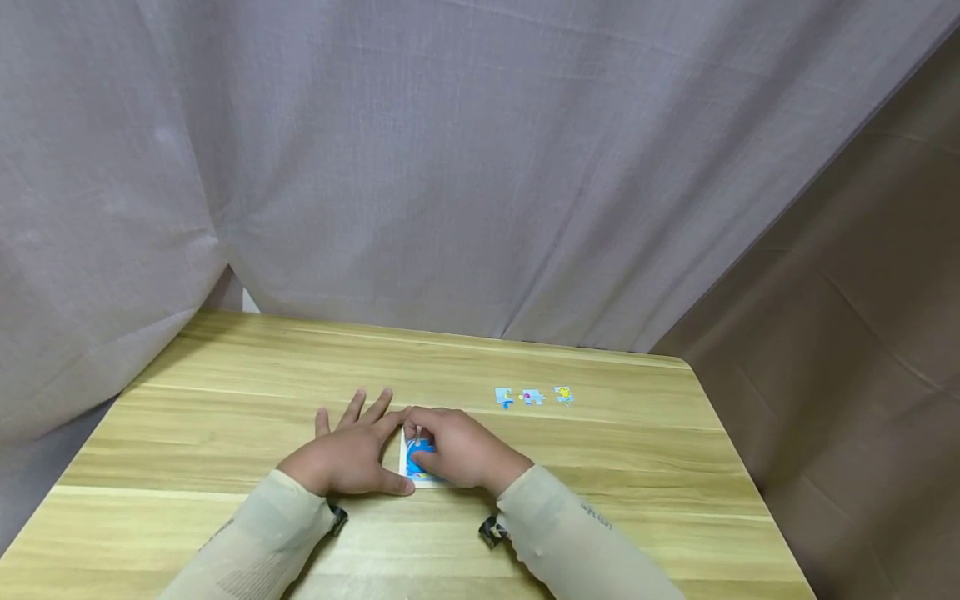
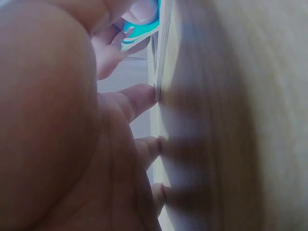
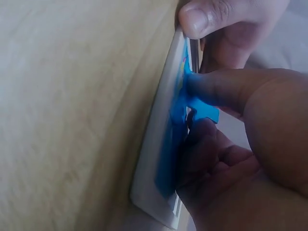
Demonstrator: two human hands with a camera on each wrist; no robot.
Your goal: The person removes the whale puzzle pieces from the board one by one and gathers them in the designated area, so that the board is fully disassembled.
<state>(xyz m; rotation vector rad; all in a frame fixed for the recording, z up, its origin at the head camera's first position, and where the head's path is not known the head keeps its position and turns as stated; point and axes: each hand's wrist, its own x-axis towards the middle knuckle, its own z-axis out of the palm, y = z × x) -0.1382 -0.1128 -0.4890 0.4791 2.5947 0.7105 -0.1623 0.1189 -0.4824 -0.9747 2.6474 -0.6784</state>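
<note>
A small white-rimmed puzzle board [image 1: 402, 471] with a blue picture lies flat on the table between the hands. My left hand [image 1: 347, 458] rests spread beside it with straight fingers, and its thumb touches the near left corner. Over the board, my right hand [image 1: 467, 447] pinches a blue puzzle piece [image 3: 210, 114] between thumb and curled fingers. In the right wrist view the piece stands tilted up from the board's surface. The left wrist view shows its teal side [image 2: 139, 32] above the board's edge. Much of the board's right part is hidden under the right hand.
Three loose puzzle pieces lie in a row beyond the right hand: a left one [image 1: 503, 395], a middle one [image 1: 533, 397] and one with a yellow figure [image 1: 564, 392]. A grey curtain [image 1: 420, 167] hangs behind the wooden table [image 1: 637, 500].
</note>
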